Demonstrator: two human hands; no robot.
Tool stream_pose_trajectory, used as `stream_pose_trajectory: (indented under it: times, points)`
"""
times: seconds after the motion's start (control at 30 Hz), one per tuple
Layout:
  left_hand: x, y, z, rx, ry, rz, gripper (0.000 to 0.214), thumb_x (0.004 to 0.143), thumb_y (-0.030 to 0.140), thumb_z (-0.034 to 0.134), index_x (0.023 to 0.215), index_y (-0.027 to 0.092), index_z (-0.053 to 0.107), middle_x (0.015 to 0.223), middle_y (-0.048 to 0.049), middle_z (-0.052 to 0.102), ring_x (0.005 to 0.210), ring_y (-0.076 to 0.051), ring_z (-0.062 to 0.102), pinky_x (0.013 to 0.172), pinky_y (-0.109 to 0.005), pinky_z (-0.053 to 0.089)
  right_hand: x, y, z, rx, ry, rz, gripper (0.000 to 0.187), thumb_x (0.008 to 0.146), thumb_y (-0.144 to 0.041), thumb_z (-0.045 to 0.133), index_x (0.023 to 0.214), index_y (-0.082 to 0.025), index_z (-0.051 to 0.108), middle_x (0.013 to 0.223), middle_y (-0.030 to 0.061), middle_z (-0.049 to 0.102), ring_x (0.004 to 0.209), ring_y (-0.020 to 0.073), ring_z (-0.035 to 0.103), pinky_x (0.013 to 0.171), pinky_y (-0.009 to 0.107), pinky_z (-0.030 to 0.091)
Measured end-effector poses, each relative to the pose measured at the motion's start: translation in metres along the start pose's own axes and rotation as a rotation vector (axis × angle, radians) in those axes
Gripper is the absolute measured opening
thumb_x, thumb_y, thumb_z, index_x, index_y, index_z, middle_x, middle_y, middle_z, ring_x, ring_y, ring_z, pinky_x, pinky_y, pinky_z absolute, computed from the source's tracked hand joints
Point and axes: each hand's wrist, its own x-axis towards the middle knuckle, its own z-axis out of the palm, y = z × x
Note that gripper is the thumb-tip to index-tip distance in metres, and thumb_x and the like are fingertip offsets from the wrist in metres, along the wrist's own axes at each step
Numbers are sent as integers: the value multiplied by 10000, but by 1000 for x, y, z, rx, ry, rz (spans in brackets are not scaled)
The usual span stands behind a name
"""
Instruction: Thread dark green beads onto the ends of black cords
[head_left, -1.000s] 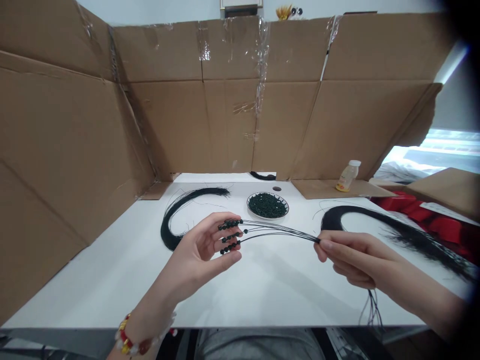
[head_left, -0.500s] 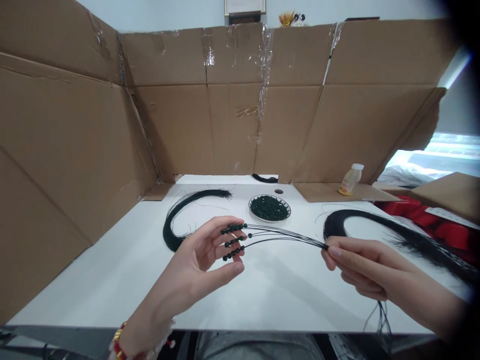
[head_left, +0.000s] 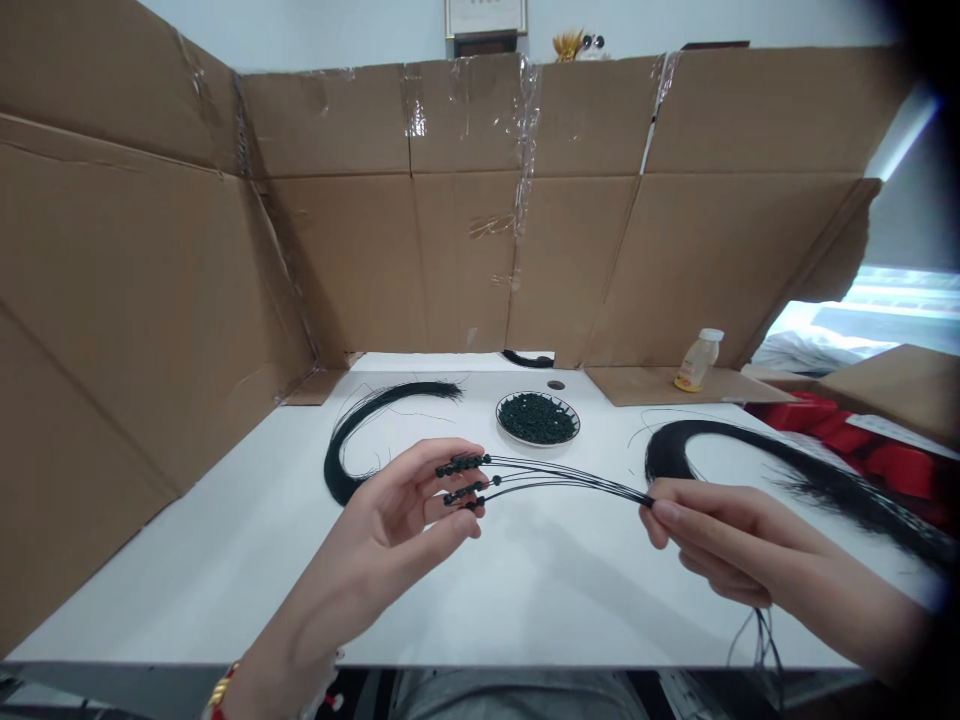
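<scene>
My right hand pinches a small bunch of thin black strands above the white table. The strands fan out leftward, each tipped with a few dark green beads. My left hand is half closed, its fingertips touching the beaded ends. The loose tails of the strands hang below my right wrist at the table's front edge.
A small plate heaped with dark green beads sits mid-table. Curved bundles of black strands lie at the left and right. Cardboard walls surround the table. A small bottle stands back right; red material lies at the right.
My left fingers have closed in a little on the beaded ends, drawing them closer together. Both hands stay at nearly the same spot; the view shifted slightly.
</scene>
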Motion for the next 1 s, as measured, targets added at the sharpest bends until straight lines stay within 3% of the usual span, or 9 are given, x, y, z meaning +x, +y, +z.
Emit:
stream_pose_trajectory:
  times: [0.13, 0.37, 0.6, 0.83, 0.9, 1.0]
  points:
    - [0, -1, -1, 26, 5, -9, 245, 870, 357, 758, 1108, 300, 774, 987, -47, 750, 828, -207, 696, 827, -315, 587, -2, 3, 0, -107, 74, -41, 564, 930, -757, 517, 855, -206, 611, 643, -60, 223, 513, 93, 182, 449, 230, 132]
    - [-2, 2, -1, 77, 34, -6, 209, 938, 374, 663, 1098, 318, 785, 913, -30, 741, 918, -230, 686, 940, -333, 537, -6, 6, 6, -284, 195, -135, 569, 960, -737, 465, 825, -210, 631, 671, -17, 307, 583, 134, 291, 495, 246, 233]
    - [-1, 6, -1, 78, 8, 35, 202, 962, 375, 642, 1067, 302, 799, 1001, -35, 738, 882, -219, 696, 873, -320, 563, -14, 5, 9, -388, 273, -174, 571, 961, -739, 453, 800, -226, 646, 685, 28, 458, 606, 166, 393, 507, 276, 300]
    - [-3, 10, 3, 53, 36, 37, 206, 994, 342, 603, 1013, 280, 799, 936, -28, 734, 810, -184, 677, 844, -288, 541, -19, 5, 11, -439, 333, -178, 515, 972, -702, 490, 868, -230, 668, 752, 39, 561, 683, 175, 469, 588, 276, 356]
    - [-3, 12, 4, 45, 24, 32, 216, 1010, 301, 582, 1011, 287, 797, 923, -14, 728, 817, -167, 680, 844, -262, 532, -19, 2, 12, -380, 302, -129, 534, 956, -722, 511, 872, -215, 660, 769, 31, 537, 686, 154, 445, 582, 255, 337]
    - [-3, 12, 3, 33, 1, 18, 226, 1018, 291, 569, 1017, 295, 794, 942, -4, 727, 834, -150, 677, 838, -226, 524, -18, -4, 12, -199, 190, -48, 583, 930, -762, 522, 845, -195, 623, 672, -22, 362, 584, 105, 307, 512, 235, 221]
